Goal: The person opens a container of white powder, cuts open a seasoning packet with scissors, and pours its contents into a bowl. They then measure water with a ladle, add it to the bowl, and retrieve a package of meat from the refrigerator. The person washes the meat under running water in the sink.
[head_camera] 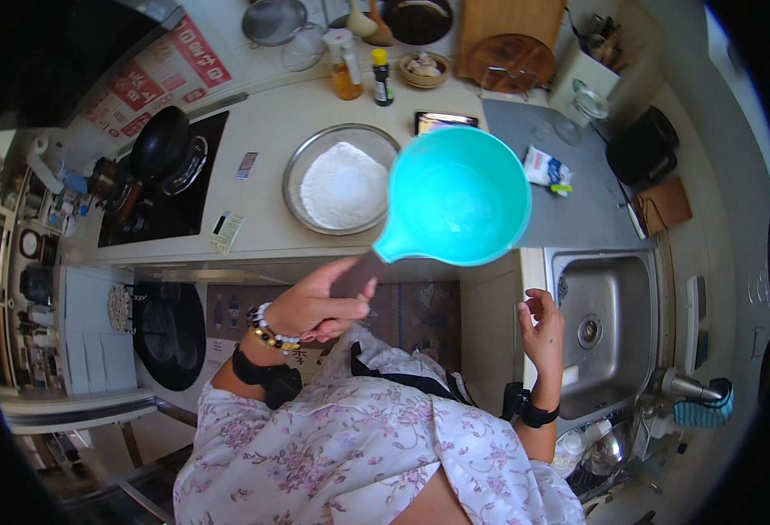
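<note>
My left hand [322, 302] is closed round the dark handle of a turquoise plastic water dipper [457, 197]. The dipper is held above the counter's front edge; whether clear water lies in it is hard to tell. Just left of its rim, and partly covered by it, a round stainless steel bowl [293, 203] stands on the counter with a heap of white powder, like flour [342, 187], inside. My right hand [542, 328] hovers beside the left edge of the steel sink [605, 282], fingers loosely bent and holding nothing.
A black wok [160, 143] stands on the hob at left. Behind the bowl are an oil jug [345, 69], a dark bottle [382, 82] and a phone [444, 122]. A plastic packet [545, 167] lies on the grey mat [588, 210]. Dishes [601, 453] stand below the sink.
</note>
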### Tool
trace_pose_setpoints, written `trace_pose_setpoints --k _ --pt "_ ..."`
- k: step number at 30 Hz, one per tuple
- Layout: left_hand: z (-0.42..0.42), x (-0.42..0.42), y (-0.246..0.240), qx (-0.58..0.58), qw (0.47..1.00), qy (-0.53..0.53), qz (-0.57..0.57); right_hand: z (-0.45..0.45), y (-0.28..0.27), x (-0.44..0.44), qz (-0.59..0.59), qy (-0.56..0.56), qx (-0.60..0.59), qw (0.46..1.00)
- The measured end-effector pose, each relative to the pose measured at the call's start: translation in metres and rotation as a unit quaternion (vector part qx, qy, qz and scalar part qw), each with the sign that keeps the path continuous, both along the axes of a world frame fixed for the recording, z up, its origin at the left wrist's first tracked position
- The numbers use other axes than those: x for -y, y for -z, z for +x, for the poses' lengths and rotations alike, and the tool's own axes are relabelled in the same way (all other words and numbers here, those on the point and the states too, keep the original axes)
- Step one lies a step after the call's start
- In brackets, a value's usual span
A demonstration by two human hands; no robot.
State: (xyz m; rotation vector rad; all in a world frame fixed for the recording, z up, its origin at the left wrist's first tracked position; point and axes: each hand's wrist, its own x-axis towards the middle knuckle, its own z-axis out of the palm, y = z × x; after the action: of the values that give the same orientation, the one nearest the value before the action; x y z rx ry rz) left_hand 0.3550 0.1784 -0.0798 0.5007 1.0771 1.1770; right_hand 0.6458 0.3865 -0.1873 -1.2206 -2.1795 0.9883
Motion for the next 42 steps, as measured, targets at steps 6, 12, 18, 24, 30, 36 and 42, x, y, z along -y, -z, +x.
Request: trace_pose_setpoints --k 6,12,18,24,30,36,42 --pt "-0.088 0.073 0.012 -0.003 0.98 -0.188 0.057 -0.091 0.002 0.015 0.037 -0.068 0.021 0.997" --pt "-0.211 0.098 0.056 -0.022 0.969 -0.245 0.011 -0.176 -0.001 0.04 0.062 -0.034 0.067 0.995" --pt "-0.297 0.081 0.122 0.002 0.973 -0.232 -0.015 -0.215 -0.006 0.055 0.069 -0.012 0.122 0.99" --pt "-0.326 0.048 0.176 0.029 0.979 -0.2 0.005 -0.228 -0.004 0.045 0.049 -0.013 0.143 0.988" --pt "-0.319 0.023 0.19 0.014 0.972 -0.23 -0.038 -0.25 0.0 0.014 0.043 -0.047 0.138 0.988" --pt "-0.32 0.02 0.203 -0.144 0.963 -0.222 -0.058 -0.244 0.027 -0.024 0.031 -0.039 0.163 0.985" --pt "-0.331 0.032 0.222 -0.308 0.925 -0.222 -0.007 -0.197 0.087 -0.081 0.117 0.108 0.295 0.942"
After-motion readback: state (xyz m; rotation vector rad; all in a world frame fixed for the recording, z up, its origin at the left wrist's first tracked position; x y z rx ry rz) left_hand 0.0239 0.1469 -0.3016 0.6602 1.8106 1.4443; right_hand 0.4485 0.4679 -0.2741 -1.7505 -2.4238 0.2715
